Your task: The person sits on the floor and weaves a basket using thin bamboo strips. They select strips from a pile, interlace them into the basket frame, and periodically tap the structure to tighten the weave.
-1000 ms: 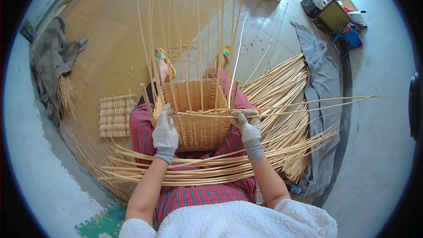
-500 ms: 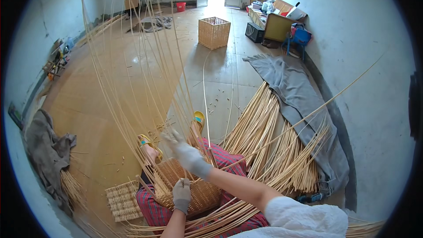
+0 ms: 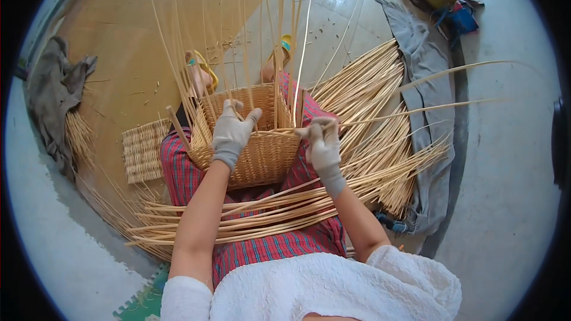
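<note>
A half-woven wicker basket [image 3: 264, 157] rests on my lap, with tall upright canes [image 3: 279, 53] rising from its walls. My left hand [image 3: 231, 134], in a pale glove, lies over the near rim with its fingers curled inside and its thumb up. At the basket's right corner my gloved right hand [image 3: 324, 147] has its fingers bent closed on a cane strand [image 3: 380, 117], which runs along the rim and out to the right. The fingertips of my right hand are partly blurred. A bundle of loose canes [image 3: 279, 217] lies across my lap below the basket.
A large heap of canes [image 3: 363, 83] lies at right, beside a grey cloth [image 3: 425, 89]. At left are a woven panel [image 3: 143, 151] and a dark grey cloth [image 3: 50, 98] over more canes. A box and a blue chair [image 3: 461, 19] stand far right.
My right hand has come back from beyond the basket to its right corner. My left hand has moved up the near rim. The view has tilted downward.
</note>
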`<state>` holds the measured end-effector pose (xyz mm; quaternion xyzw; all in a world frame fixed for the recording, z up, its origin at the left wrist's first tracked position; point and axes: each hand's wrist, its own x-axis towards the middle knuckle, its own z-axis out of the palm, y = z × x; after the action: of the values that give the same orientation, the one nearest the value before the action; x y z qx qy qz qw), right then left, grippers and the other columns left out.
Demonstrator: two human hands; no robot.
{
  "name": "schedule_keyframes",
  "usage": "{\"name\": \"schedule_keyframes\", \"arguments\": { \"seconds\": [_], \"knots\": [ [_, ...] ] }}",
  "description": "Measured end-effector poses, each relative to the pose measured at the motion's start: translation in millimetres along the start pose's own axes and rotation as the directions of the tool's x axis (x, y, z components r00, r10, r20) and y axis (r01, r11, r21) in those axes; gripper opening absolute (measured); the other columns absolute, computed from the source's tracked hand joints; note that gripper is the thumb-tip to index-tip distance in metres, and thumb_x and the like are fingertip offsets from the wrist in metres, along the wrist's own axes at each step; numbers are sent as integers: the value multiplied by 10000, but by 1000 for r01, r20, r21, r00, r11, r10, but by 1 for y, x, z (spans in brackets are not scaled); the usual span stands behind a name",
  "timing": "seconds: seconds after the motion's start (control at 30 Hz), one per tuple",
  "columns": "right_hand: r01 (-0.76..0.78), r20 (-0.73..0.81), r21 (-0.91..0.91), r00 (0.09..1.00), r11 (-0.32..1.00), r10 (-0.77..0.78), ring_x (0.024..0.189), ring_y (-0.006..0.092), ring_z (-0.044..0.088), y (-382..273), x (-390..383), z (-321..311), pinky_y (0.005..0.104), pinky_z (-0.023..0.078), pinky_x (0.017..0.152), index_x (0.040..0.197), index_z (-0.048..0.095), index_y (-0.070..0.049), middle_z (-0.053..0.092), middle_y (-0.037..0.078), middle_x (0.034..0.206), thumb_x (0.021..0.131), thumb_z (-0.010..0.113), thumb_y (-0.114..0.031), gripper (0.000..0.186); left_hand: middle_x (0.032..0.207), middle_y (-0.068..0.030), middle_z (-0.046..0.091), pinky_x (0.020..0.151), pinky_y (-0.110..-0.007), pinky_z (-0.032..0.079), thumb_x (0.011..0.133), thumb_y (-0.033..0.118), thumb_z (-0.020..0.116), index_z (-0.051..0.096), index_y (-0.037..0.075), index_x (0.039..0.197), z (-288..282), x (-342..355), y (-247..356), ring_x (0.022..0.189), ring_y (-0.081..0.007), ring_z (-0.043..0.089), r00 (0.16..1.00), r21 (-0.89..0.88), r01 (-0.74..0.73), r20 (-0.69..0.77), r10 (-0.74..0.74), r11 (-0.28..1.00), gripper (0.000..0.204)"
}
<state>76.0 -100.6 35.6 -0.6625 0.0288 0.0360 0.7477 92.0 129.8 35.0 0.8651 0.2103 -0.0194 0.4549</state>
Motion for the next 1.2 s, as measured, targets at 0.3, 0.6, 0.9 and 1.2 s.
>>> {"name": "schedule_keyframes", "arguments": {
  "seconds": [0.3,0.6,0.9,1.2],
  "knots": [
    [-12,-202,19,979,1000,16,887,179,715,-46,32,-53,193,545,490,1077,528,-60,714,145,1011,960,575,55,170,1114,-120,621,523,-269,554,1042,146,529,508,47,1255,35,-12,36,667,-155,679,891,-490,332,444,-98,806,236],
    [333,260,-450,937,829,-235,804,184,651,-109,140,29,324,534,757,1382,486,-68,673,72,918,862,485,68,538,832,-42,663,499,-288,541,1041,262,565,630,32,1023,92,-25,5,565,-141,657,987,-409,49,162,19,911,240],
    [332,-280,-168,886,928,-368,667,112,544,19,76,-68,303,543,710,1303,484,-61,494,0,695,1097,418,-197,255,1182,-75,671,958,-466,506,888,159,730,560,96,1340,31,-49,45,1037,-253,669,610,411,-684,-131,781,603,488],
    [101,-67,117,993,988,-93,519,40,412,-32,75,-60,185,452,522,1437,492,-120,403,-54,639,1084,437,-151,359,1153,10,678,1108,-520,344,797,173,711,297,341,1577,77,-39,1,1001,-244,649,778,495,-603,189,599,626,899]
  ]
}}
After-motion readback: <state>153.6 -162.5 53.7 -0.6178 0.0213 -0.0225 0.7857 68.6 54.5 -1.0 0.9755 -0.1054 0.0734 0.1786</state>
